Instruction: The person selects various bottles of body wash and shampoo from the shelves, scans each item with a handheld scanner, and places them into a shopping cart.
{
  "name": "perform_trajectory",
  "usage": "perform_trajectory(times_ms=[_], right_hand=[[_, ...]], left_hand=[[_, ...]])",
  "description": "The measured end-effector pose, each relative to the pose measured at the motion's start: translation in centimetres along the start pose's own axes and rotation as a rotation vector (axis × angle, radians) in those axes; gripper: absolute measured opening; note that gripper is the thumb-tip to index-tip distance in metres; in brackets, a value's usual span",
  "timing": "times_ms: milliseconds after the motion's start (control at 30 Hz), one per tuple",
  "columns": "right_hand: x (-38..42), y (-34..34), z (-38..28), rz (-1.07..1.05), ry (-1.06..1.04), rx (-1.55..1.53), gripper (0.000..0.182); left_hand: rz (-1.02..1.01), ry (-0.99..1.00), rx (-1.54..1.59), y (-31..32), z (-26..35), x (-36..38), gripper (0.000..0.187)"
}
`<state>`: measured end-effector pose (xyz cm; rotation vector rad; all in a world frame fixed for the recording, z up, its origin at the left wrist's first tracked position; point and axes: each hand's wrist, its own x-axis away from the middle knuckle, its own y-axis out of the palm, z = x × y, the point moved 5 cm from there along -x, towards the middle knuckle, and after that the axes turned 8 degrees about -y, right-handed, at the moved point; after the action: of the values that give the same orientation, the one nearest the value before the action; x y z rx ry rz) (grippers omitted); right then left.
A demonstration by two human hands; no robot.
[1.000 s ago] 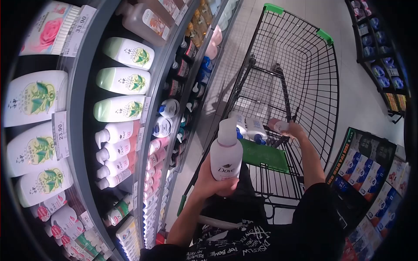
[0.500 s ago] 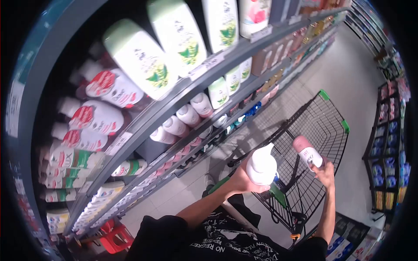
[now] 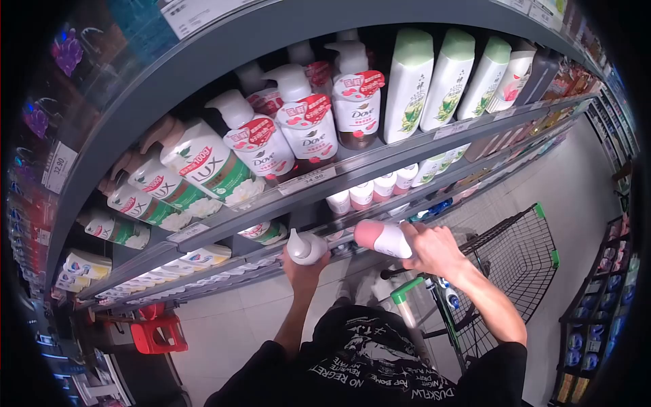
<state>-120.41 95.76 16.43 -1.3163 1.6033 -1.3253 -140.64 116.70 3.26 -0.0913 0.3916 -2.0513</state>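
At nine o'clock of the view the shelf [image 3: 224,217] carries Lux bottles [image 3: 203,169] and Dove pump bottles [image 3: 308,129]. Just below centre, the left hand [image 3: 303,271] has its grip wrapped tight around a white pump bottle [image 3: 305,247] held at the shelf edge. At its three o'clock, the right hand [image 3: 434,249] clasps a pink-capped bottle [image 3: 383,239] lying sideways. The shopping cart [image 3: 515,258] stands at four o'clock.

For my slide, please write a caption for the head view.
Shopper holds a white pump bottle in the left hand and a pink-capped bottle in the right hand before stocked shelves.
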Motion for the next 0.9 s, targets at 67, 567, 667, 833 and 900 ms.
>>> perform_trajectory(times_ms=[67, 567, 667, 833, 900], right_hand=[[-4.1, 1.0, -3.1, -0.063, -0.144, 0.086, 0.069], [-19.2, 9.8, -11.8, 0.014, -0.407, 0.794, 0.038], [-20.9, 9.5, -12.0, -0.043, -0.434, 0.821, 0.033], [-23.7, 9.6, -11.4, 0.037, -0.279, 0.673, 0.034], [-24.3, 9.8, -11.1, 0.049, -0.259, 0.581, 0.034]], left_hand=[[0.077, -0.038, 0.023, -1.4, -1.3, -0.9, 0.073], [0.271, -0.039, 0.06, -0.2, -4.6, -5.8, 0.071], [0.285, -0.112, 0.089, 0.0, -4.0, -6.9, 0.068], [0.296, -0.15, 0.173, -0.2, -2.6, -8.5, 0.065], [0.262, -0.186, 0.027, 0.3, -3.3, -9.2, 0.068]])
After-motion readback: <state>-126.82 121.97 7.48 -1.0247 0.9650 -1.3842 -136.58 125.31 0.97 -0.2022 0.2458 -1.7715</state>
